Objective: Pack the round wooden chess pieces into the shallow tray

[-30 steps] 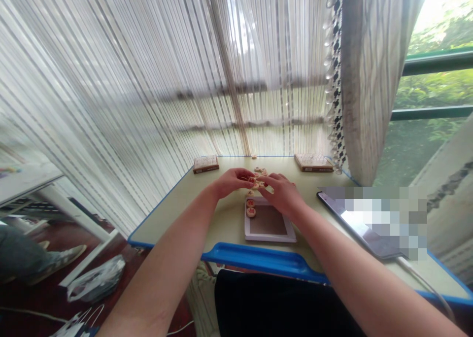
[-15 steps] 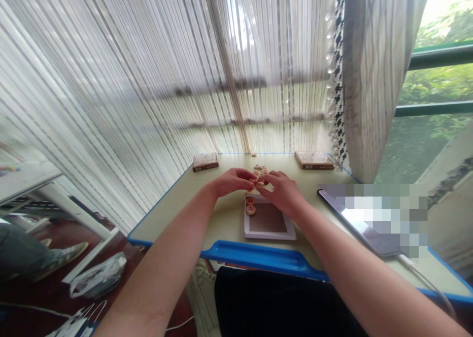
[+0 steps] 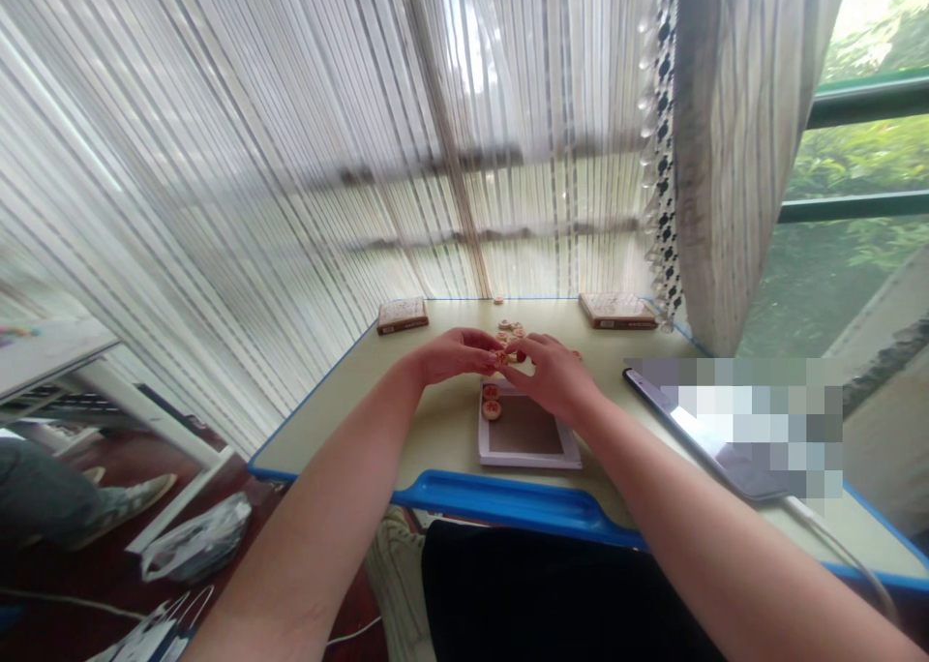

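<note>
My left hand and my right hand meet over the far end of a shallow white box on the desk. Both hands have their fingers pinched together on small round wooden game pieces with red marks. Two such pieces lie inside the box at its far left corner. More loose pieces sit on the desk just beyond my fingers. The box's brown floor is otherwise bare.
Two flat printed boxes stand at the desk's far edge, one at the left and one at the right. A phone with a cable lies at the right. Striped curtains hang behind. A person's legs and shoe show at the lower left floor.
The view has tilted slightly. My hands have stayed together over the box's far end, still working the pieces between the fingertips.
</note>
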The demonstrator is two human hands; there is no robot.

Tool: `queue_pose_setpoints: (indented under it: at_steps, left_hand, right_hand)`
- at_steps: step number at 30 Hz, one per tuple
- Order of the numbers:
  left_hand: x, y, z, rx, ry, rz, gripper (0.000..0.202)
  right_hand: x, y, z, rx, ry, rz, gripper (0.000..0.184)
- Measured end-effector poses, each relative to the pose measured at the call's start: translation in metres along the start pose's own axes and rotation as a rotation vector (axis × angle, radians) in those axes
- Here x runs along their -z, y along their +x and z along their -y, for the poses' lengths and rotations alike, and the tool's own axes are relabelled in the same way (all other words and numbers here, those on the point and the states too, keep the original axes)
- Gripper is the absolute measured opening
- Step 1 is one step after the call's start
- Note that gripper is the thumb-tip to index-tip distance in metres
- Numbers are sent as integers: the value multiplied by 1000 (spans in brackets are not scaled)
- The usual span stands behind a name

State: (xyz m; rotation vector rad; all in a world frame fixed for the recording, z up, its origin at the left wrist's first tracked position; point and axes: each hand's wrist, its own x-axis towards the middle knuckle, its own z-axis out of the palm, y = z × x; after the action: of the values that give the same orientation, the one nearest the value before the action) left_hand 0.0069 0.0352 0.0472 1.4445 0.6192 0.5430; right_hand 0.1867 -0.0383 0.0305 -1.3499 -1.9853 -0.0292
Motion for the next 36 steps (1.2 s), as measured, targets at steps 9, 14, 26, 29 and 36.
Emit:
queue_pose_setpoints:
  at_steps: [9,14,26,29,36]
  left_hand:
    - [14,8,1,-132,-7,-365,25]
    - [13,9,3,-124,43,-349,27]
    - [18,9,3,-125,-52,-251,25]
    - [16,7,2,-118,-36,-238,24]
    - [10,3,-2,-72,-38,-184,24]
  right_hand:
    - [-1,-4,3,102,32,183,21]
    - [-5,-6,0,103,2,193,22]
    - [-5,-5,2,115,9,207,21]
    - [-7,-5,2,123,2,207,22]
    - [-6,-4,2,159,-11,224,23]
